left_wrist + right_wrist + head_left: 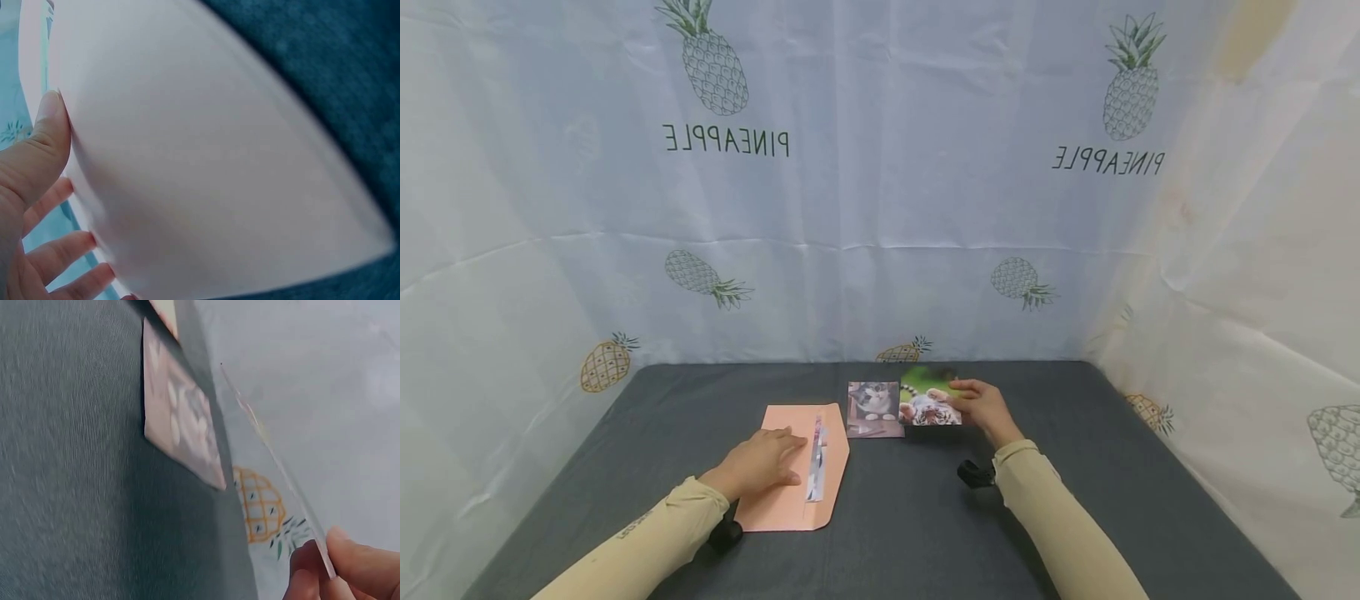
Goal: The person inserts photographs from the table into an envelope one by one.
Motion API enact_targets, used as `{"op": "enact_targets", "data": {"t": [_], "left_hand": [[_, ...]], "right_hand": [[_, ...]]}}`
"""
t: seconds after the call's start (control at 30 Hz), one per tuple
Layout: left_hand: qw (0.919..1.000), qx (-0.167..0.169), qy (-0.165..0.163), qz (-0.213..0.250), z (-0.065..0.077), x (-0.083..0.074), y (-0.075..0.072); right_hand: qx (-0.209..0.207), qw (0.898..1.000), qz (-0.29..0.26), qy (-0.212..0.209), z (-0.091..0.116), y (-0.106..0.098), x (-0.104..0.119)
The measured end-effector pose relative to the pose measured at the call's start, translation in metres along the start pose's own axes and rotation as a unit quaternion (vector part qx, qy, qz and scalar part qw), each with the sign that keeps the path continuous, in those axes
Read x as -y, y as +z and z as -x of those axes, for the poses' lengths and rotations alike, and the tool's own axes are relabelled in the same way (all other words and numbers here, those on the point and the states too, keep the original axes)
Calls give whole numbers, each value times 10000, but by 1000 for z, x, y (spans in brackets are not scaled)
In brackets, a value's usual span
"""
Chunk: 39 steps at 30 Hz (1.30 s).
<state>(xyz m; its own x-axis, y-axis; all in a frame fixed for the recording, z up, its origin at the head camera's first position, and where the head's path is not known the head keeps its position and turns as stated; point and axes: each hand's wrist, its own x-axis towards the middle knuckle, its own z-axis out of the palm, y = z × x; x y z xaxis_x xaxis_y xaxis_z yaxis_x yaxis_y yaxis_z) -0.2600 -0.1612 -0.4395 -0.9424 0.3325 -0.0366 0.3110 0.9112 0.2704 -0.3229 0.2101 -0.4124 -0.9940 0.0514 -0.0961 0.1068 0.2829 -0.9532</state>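
Observation:
My right hand (pixel 988 407) pinches the right edge of a photo card (pixel 928 398) with a tiger cub on green. In the right wrist view that card appears edge-on, raised off the cloth between thumb and fingers. Just left of it a cat photo card (pixel 874 408) lies flat on the table. My left hand (pixel 760 461) rests on a pink envelope (pixel 782 517) with its fingers spread. Within the envelope's opening shows a strip of printed cards (pixel 816 467). The left wrist view has the thumb (pixel 47 131) and fingertips touching the pale envelope (pixel 187 156).
A dark grey cloth (pixel 910 533) covers the table. Behind and at both sides hangs a white curtain (pixel 880 192) with pineapple prints. Each wrist carries a black strap piece, one seen near the right sleeve (pixel 976 475).

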Motion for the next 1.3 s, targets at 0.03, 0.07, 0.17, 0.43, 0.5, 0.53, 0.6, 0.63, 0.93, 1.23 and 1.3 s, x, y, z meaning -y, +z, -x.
{"op": "enact_targets", "data": {"t": [0.03, 0.07, 0.17, 0.43, 0.5, 0.53, 0.6, 0.63, 0.93, 1.23, 1.3], "left_hand": [[10000, 2, -4, 12, 0, 0, 0], [10000, 0, -1, 18, 0, 0, 1], [10000, -4, 1, 19, 0, 0, 1], [10000, -6, -46, 9, 0, 2, 2], [10000, 3, -64, 31, 0, 2, 3], [10000, 2, -66, 26, 0, 1, 3], [10000, -1, -60, 27, 0, 2, 3], [10000, -5, -47, 28, 1, 2, 3], [10000, -29, 63, 35, 2, 3, 1], [10000, -9, -40, 17, 0, 2, 2], [10000, -6, -46, 32, 0, 2, 1]], "right_hand": [[35, 10000, -66, -63, 2, 1, 1], [76, 9998, -90, -143, 5, 2, 2], [209, 9989, -149, -380, 13, 7, 4], [509, 9972, -315, -458, 32, 32, 10], [587, 9962, -320, -554, 36, 39, 10], [639, 9956, -323, -602, 38, 42, 10], [756, 9944, -254, -701, 42, 49, 10], [821, 9936, -225, -739, 43, 52, 10], [1247, 9883, 33, -874, 56, 75, 10], [1348, 9851, 526, -929, 50, 86, 13], [1309, 9838, 740, -973, 48, 88, 15]]}}
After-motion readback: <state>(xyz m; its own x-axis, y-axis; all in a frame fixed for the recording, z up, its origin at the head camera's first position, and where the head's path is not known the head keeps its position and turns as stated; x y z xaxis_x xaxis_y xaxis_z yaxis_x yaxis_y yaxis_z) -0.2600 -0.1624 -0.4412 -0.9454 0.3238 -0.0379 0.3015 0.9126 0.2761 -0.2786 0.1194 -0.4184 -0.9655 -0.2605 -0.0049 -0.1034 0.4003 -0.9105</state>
